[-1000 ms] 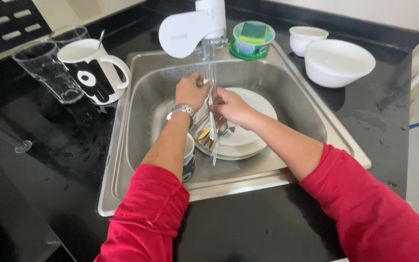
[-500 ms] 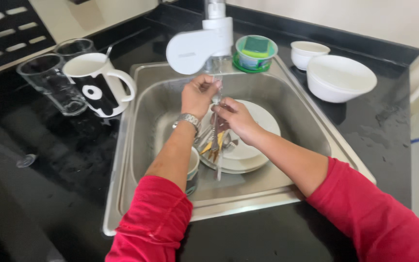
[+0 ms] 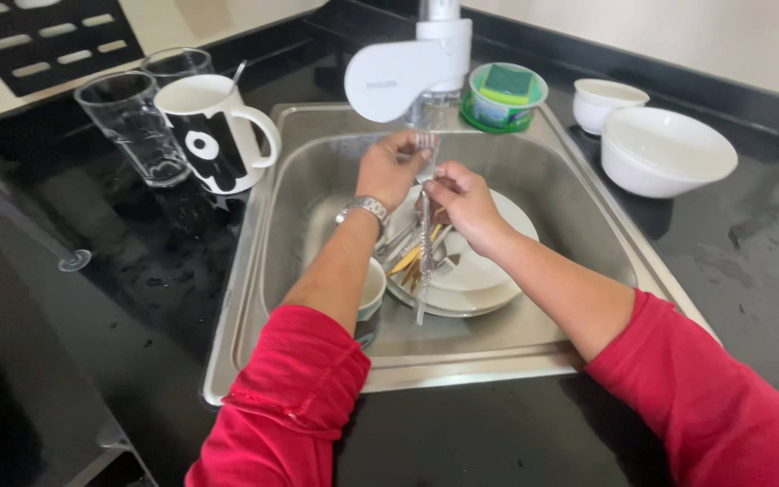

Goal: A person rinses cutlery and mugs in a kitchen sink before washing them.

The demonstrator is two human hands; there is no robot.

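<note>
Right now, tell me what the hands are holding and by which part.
Both hands hold one fork upright under the faucet. The left hand pinches its tine end; the right hand grips the handle's upper part.

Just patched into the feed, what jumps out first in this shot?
Two hands in red sleeves meet over the steel sink: the left hand and right hand both grip a long fork under the white tap. Below them white plates lie stacked in the basin with more cutlery. On the black counter, a black-and-white mug and glasses stand left of the sink, two white bowls right.
</note>
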